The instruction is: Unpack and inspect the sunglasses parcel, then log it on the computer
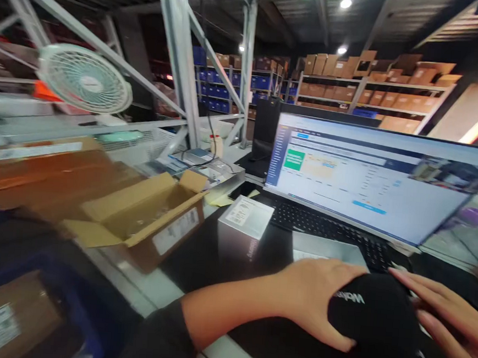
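Note:
A dark, rounded case (376, 322) with white lettering lies between my hands at the lower right; its lower part merges with the dark surface. My left hand (321, 296) is wrapped round its left side, thumb below the lettering and fingers over the top. From the right, my right hand (455, 323) grips its far edge, with fingertips at the upper corner and part of the grip hidden. Just behind my left hand a silver-grey flat box piece (328, 248) lies before the keyboard (322, 224). Left of it stands a silver-grey box (246, 223) with a white label.
An open cardboard box (164, 234) is left of the black mat, and a blue bin (84, 305) holding a labelled carton (8, 315) is at the lower left. Behind the keyboard stands a lit monitor (347, 176). A fan (85, 78) and metal frame (182, 58) are at the back left.

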`<state>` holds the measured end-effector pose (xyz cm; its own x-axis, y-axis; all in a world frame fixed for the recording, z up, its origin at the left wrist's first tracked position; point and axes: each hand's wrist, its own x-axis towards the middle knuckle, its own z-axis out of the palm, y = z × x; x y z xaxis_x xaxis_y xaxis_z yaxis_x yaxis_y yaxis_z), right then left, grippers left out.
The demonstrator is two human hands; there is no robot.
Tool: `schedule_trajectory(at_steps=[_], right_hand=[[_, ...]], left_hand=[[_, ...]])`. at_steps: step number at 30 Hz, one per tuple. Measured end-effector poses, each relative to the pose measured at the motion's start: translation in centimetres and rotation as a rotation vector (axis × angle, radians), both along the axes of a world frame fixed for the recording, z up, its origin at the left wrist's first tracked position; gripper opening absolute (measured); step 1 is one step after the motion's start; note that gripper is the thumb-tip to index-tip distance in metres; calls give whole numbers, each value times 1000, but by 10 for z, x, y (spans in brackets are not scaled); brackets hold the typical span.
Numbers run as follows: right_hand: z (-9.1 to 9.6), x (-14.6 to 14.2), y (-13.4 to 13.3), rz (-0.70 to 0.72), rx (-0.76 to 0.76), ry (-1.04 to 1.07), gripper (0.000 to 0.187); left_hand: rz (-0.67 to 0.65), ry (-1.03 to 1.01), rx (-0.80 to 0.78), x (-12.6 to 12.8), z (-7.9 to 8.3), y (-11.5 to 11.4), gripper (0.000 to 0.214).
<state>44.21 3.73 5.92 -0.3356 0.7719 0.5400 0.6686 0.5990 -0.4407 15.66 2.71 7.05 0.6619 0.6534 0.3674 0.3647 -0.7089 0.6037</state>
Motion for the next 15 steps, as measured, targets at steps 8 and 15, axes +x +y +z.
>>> schedule_trajectory(at_steps=[8, 15], right_hand=[[32, -21, -10, -118, 143, -207, 35], [34, -43, -60, -31, 95, -467, 34]], left_hand=[[169, 5, 44, -5, -3, 12, 96], [313, -154, -157, -1, -12, 18, 86]])
